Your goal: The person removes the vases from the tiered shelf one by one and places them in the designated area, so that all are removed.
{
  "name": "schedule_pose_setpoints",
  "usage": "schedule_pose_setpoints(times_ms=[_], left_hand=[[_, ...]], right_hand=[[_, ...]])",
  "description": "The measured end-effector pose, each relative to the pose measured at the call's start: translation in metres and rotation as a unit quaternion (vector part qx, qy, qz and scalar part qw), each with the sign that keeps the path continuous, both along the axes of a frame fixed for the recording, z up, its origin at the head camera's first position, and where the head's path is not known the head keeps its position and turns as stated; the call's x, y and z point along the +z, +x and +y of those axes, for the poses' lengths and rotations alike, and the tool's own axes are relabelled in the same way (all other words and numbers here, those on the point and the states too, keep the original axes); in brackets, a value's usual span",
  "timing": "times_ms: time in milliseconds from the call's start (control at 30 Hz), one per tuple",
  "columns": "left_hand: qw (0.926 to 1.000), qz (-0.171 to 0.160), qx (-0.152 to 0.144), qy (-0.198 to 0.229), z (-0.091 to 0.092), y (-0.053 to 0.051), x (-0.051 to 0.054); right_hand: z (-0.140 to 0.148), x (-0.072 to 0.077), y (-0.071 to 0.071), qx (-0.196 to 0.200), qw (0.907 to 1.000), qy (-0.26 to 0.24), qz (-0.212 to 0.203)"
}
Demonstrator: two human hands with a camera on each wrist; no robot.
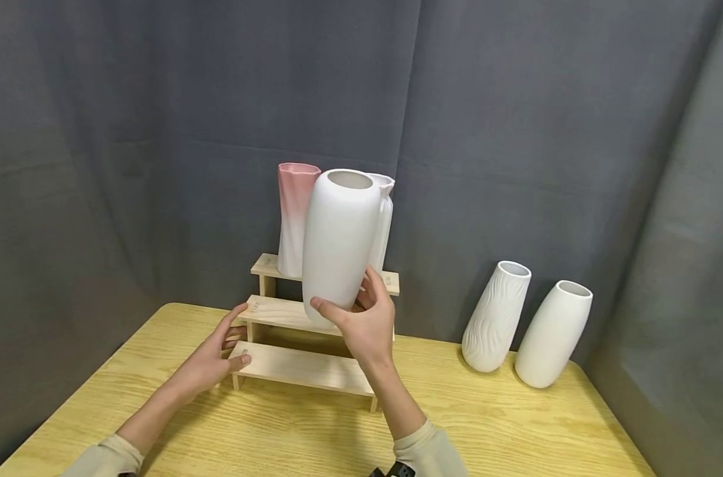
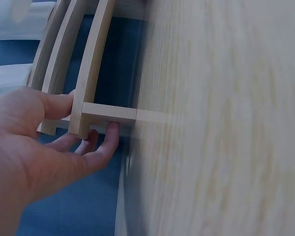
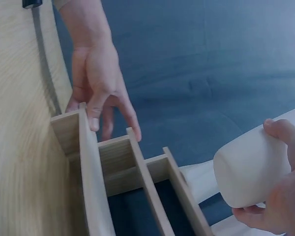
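Note:
In the head view, my right hand grips a smooth white vase near its base, thumb on the front. The vase is held up before a three-step wooden stand, its open mouth upward. At the stand's left end, my left hand holds the lowest step, thumb over the board and fingers at the end support. A pink-and-white vase stands on the top step. Behind the held vase, a white vase with a pinched neck is partly hidden.
To the right on the wooden table, a wavy-ribbed white vase and a smooth white vase stand close together, appearing tilted. Dark grey curtains hang behind and at both sides.

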State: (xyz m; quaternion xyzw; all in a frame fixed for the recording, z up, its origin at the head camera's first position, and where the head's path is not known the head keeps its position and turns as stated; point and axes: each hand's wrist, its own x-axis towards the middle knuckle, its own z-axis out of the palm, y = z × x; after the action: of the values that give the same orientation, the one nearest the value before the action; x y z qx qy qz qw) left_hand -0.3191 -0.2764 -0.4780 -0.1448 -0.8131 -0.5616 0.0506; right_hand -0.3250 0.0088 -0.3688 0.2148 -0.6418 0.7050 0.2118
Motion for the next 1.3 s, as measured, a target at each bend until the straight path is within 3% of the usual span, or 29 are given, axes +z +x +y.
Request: schedule_pose_setpoints(times_ms=[300, 467, 667, 1067, 1300], left_hand=[[1.0, -0.002, -0.003, 0.001, -0.005, -0.003, -0.001], [0.9999, -0.002, -0.008, -0.01, -0.009, -0.005, -0.007], [0.9999, -0.009, -0.005, -0.006, -0.01, -0.008, -0.012], [1.0, 0.001, 0.003, -0.008, -0.014, -0.016, -0.003], [0.9998, 0.0, 0.012, -0.016, -0.015, -0.012, 0.0]], right_hand=[[0.014, 0.007, -0.001, -0.022, 0.9995, -0.007, -0.024], [0.023, 0.005, -0.005, -0.043, 0.998, -0.016, -0.044], [0.032, 0.003, -0.012, -0.045, 0.9985, -0.018, -0.028], [0.059, 0.005, -0.02, -0.085, 0.9964, -0.004, -0.002], [0.07, 0.002, -0.027, -0.103, 0.9945, -0.015, -0.005]])
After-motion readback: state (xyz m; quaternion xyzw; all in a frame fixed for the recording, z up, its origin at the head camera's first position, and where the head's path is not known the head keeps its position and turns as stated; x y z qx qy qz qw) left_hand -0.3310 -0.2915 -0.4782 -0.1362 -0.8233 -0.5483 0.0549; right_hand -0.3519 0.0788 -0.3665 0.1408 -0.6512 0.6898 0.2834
